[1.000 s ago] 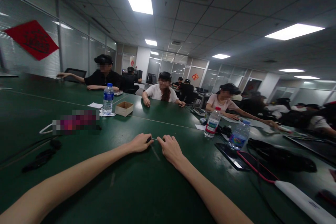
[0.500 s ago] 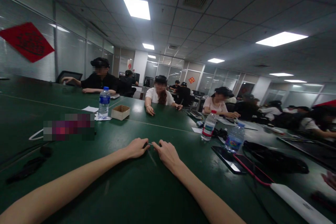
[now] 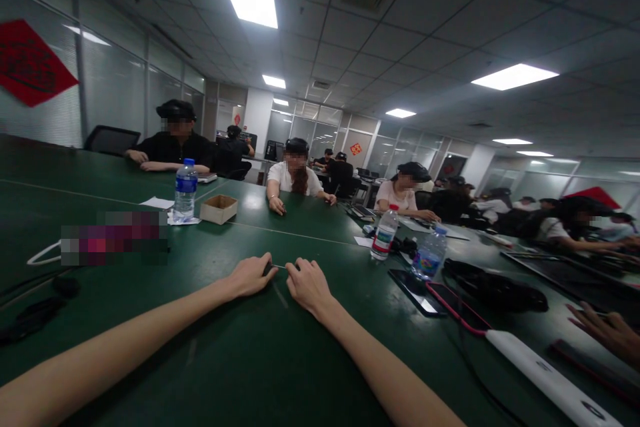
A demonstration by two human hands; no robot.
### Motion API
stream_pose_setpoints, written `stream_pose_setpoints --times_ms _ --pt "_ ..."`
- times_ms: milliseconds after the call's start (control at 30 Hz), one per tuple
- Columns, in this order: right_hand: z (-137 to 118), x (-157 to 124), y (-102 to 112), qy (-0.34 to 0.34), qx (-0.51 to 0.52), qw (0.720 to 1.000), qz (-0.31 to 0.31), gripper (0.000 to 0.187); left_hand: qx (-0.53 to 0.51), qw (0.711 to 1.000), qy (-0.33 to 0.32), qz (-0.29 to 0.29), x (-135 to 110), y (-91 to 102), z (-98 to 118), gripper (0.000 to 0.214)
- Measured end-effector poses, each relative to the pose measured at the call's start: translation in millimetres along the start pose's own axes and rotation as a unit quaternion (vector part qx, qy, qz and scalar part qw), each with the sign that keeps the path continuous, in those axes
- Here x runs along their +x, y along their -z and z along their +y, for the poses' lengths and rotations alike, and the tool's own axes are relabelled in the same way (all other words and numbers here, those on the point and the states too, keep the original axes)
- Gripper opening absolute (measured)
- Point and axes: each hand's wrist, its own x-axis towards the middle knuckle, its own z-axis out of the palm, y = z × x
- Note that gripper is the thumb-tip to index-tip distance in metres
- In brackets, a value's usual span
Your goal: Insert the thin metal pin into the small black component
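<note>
My left hand rests on the green table, its fingers closed round the dark end of a small slim tool. From that grip a thin, pale rod points across to my right hand. The right hand's fingers are bent and drawn together at the rod's far end, where the tip is hidden. The two hands are a short gap apart, low over the tabletop. What kind of tool it is cannot be made out.
Left of centre are a water bottle and a small open box. To the right stand a red-capped bottle, another bottle, a phone and a white power strip. A co-worker's hand is at the right edge.
My head view has turned a little, so the surroundings slide left. The gap between my hands has widened slightly, showing more of the rod. At the right edge, a co-worker's hand has come further into view.
</note>
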Motion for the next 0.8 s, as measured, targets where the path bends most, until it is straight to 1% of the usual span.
stream_pose_setpoints --times_ms 200,333,467,567,667,800 --pt "-0.4 1.5 -3.0 0.0 0.009 1.0 0.01 0.025 0.035 0.999 -0.001 0.0 0.0 1.1 -0.6 0.041" --pt "0.1 2.4 -3.1 -0.003 0.006 1.0 0.0 0.025 0.041 0.999 -0.005 0.0 1.3 0.8 -2.5 0.04" --pt "0.7 2.7 -1.6 -0.013 -0.003 1.0 0.004 0.026 0.041 0.999 -0.015 -0.003 2.0 0.4 -4.0 0.037" --pt "0.3 2.5 -0.1 -0.026 0.001 1.0 -0.013 0.026 0.041 0.999 -0.012 -0.008 2.2 0.7 -4.3 0.038" --pt "-0.5 2.0 1.5 -0.028 0.013 0.999 -0.028 0.029 0.042 0.999 -0.014 -0.014 2.7 1.5 -3.9 0.041" --pt "-0.8 0.9 2.3 -0.031 0.011 0.999 -0.01 0.039 0.05 0.998 -0.029 -0.021 2.4 3.3 -2.8 0.045"
